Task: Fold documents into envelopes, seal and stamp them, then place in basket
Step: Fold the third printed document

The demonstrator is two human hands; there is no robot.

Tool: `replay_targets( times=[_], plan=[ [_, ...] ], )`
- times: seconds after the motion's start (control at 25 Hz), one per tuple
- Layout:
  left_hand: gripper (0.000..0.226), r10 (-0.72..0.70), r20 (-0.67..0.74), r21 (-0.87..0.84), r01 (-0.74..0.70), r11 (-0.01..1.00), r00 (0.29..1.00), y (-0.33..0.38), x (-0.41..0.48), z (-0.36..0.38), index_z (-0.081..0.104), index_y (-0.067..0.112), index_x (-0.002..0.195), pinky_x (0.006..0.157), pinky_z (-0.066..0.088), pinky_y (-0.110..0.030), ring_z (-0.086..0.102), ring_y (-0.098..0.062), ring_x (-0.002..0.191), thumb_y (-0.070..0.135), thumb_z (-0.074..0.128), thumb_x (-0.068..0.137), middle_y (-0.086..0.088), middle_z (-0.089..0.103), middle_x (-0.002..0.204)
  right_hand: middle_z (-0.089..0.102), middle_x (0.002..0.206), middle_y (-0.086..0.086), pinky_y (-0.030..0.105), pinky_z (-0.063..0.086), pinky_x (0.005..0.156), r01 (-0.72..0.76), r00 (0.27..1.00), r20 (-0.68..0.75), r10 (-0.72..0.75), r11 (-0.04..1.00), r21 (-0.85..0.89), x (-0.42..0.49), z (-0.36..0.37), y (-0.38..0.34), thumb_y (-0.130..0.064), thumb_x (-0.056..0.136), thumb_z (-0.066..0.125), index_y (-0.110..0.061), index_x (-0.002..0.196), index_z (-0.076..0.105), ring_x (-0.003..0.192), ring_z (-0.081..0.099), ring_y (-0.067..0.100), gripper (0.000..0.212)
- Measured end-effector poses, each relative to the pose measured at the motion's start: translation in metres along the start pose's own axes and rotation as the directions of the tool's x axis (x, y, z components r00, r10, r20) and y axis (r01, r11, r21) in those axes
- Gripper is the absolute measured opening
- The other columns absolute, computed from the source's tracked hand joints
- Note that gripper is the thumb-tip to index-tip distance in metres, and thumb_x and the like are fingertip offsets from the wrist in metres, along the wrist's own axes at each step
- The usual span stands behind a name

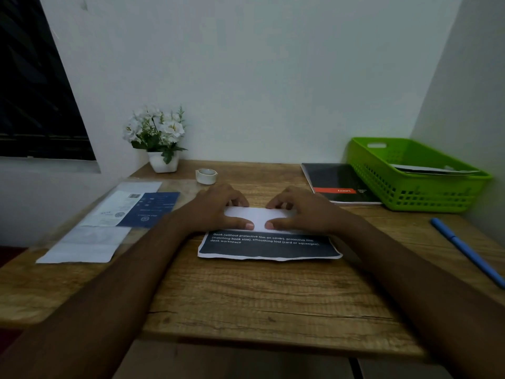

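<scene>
A printed document (pixel 269 248) with a dark panel and white text lies in the middle of the wooden desk (pixel 246 299). Its far part is folded over toward me as a white flap (pixel 258 216). My left hand (pixel 216 207) and my right hand (pixel 303 209) hold this flap from either side, fingers curled over its far fold and thumbs pressed close together on its near edge. The green basket (pixel 426 198) stands at the far right with pale envelopes (pixel 434 169) inside.
A roll of tape (pixel 206 175) and a pot of white flowers (pixel 163 161) stand at the back. Papers and a blue-and-white sheet (pixel 150 209) lie left. A black notebook (pixel 336 181) lies beside the basket, a blue pen (pixel 464 250) at the right edge.
</scene>
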State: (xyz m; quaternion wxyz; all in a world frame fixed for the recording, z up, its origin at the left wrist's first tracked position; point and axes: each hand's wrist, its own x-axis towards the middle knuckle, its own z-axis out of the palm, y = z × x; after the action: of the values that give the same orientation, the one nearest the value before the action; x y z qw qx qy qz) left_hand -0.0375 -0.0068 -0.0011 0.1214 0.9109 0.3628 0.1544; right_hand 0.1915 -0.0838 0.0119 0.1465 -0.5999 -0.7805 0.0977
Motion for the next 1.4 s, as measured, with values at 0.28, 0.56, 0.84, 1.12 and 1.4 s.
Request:
replay_targets(
  times=[0.28,0.56,0.84,1.12,1.4],
  plan=[
    [0.072,-0.093,0.042,-0.102,0.097,0.99,0.995,-0.014,-0.008,-0.015,0.06,0.038,0.104,0.067,0.039,-0.017,0.051,0.002,0.093,0.078,0.066,0.045,0.014,0.058,0.105,0.063,0.109,-0.01,0.014,0.046,0.077,-0.098,0.985,0.148,0.086,0.992,0.081,-0.02,-0.035,0.035,-0.036,0.073,0.081,-0.025,0.113,0.067,0.095,0.058,0.01,0.044],
    [0.081,-0.157,0.114,-0.151,0.173,0.973,0.981,-0.005,-0.012,-0.019,0.057,0.039,0.111,0.063,0.037,-0.018,0.048,0.002,0.089,0.076,0.07,0.041,0.019,0.052,0.1,0.062,0.107,-0.009,0.01,0.042,0.07,-0.126,0.981,0.159,0.109,0.987,0.102,-0.021,-0.036,0.043,-0.038,0.068,0.083,-0.026,0.118,0.065,0.09,0.056,0.002,0.054],
    [0.061,-0.162,0.145,-0.278,0.197,0.94,0.976,0.002,-0.014,-0.02,0.053,0.034,0.097,0.068,0.044,-0.02,0.053,-0.004,0.094,0.048,0.084,0.047,0.012,0.056,0.104,0.061,0.096,-0.009,0.011,0.046,0.07,-0.112,0.974,0.212,0.079,0.982,0.152,-0.028,-0.04,0.031,-0.029,0.067,0.086,-0.024,0.107,0.063,0.082,0.056,0.003,0.046],
    [0.047,-0.141,-0.226,-0.19,0.098,0.977,0.964,0.014,-0.015,-0.019,0.056,0.022,0.086,0.059,0.041,-0.023,0.048,0.002,0.08,0.034,0.089,0.054,0.015,0.053,0.086,0.056,0.084,-0.012,0.03,0.044,0.066,0.01,0.99,-0.141,-0.007,1.0,0.024,-0.021,-0.033,0.031,-0.032,0.066,0.085,-0.036,0.075,0.053,0.083,0.055,0.013,0.033],
    [0.02,-0.106,-0.234,-0.291,0.034,0.956,0.966,0.008,-0.013,-0.015,0.064,0.019,0.079,0.07,0.052,-0.029,0.059,-0.003,0.08,0.007,0.077,0.071,0.008,0.066,0.084,0.066,0.085,-0.014,0.041,0.053,0.074,-0.024,0.986,-0.167,0.022,1.0,-0.01,-0.022,-0.032,0.031,-0.027,0.068,0.078,-0.04,0.071,0.059,0.083,0.061,0.007,0.023]
  ],
)
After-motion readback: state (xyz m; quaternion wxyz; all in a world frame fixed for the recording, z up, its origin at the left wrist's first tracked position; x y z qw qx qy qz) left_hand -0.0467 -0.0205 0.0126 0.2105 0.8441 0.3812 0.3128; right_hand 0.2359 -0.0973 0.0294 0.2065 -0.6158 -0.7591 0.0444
